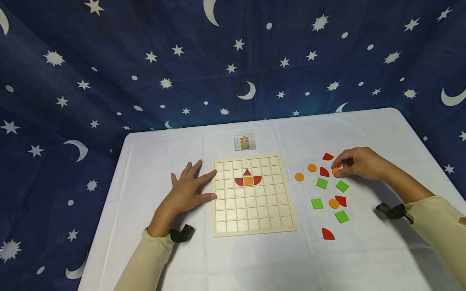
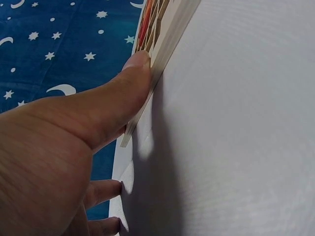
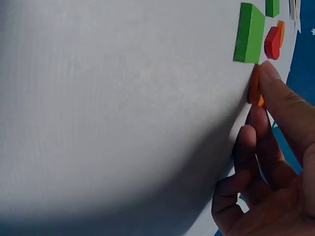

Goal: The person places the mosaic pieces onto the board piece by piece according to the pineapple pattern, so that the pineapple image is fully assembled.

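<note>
A square wooden grid board (image 1: 238,220) lies mid-table. On it sit a red triangle (image 1: 247,172), an orange square (image 1: 248,181) and two red quarter circles, one to each side of the square. My left hand (image 1: 185,192) rests at the board's left edge with fingers spread; in the left wrist view its thumb (image 2: 118,93) touches that edge. To the right of the board, my right hand (image 1: 358,163) pinches an orange disc (image 1: 335,171) between thumb and fingers. The right wrist view shows the disc (image 3: 254,86) on edge at the fingertips, at the table surface.
Loose green squares (image 1: 322,183), red quarter circles (image 1: 324,172) and orange discs (image 1: 312,167) are scattered right of the board. One orange disc (image 1: 333,204) touches a red piece. Behind the board lies a pattern card (image 1: 245,142). A starry curtain (image 1: 233,81) hangs behind the white table (image 1: 255,262).
</note>
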{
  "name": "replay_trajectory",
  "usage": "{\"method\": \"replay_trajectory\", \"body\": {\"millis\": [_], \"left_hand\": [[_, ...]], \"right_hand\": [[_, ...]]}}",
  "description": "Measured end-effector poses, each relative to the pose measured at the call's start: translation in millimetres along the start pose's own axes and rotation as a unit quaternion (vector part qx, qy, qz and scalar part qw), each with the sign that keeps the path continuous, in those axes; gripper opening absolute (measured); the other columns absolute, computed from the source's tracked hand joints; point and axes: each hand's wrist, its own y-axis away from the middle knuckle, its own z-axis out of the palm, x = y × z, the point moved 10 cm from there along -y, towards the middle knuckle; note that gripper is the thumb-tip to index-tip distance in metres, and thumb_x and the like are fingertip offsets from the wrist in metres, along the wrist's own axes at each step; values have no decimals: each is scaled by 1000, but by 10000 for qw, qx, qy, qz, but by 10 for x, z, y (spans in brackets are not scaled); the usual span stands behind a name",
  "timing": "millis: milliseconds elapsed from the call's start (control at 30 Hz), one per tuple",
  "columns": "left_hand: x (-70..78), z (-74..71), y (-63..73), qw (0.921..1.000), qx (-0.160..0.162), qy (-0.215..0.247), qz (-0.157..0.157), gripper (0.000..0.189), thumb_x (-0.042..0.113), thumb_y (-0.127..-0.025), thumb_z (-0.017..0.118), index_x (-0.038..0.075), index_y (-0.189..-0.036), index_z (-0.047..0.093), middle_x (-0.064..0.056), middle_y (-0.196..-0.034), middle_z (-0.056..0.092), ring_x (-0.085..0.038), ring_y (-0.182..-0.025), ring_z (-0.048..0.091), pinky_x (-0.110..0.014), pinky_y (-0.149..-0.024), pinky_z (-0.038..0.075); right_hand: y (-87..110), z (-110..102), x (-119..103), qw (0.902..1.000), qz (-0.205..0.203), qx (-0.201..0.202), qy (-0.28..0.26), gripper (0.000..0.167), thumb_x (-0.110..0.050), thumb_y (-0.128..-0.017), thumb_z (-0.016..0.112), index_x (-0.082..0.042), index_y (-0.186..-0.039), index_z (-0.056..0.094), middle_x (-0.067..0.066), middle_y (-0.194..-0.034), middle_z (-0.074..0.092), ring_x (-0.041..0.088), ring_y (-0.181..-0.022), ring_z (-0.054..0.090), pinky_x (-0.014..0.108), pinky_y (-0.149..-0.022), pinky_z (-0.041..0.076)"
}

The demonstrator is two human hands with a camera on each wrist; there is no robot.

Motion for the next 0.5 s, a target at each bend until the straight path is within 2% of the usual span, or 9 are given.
{"method": "replay_trajectory", "body": {"millis": [167,333,500], "left_hand": [[1,-8,1,10000,20,-19,-2,76,58,-83,78,35,-150,51,-17,-170,22,-48,-157,10,-88,-106,2],[9,-8,4,10000,26,-11,-34,76,58,-82,78,35,-150,52,-17,-170,22,-49,-157,11,-88,-107,2],[11,-6,3,10000,37,1,-54,77,58,-82,79,34,-150,52,-17,-169,23,-49,-156,11,-88,-107,1]], "right_hand": [[10,5,-21,9997,-103,115,-208,22,-26,-79,90,-17,-92,75,-2,-75,62,14,-74,53,25,-67,42],[-11,48,-127,9969,-129,129,-763,22,-23,-83,87,-13,-99,75,1,-83,68,13,-77,57,20,-69,48],[-59,199,-359,9909,-120,-27,-1340,24,-25,-86,84,-11,-104,76,4,-90,72,16,-78,60,22,-68,51]]}}
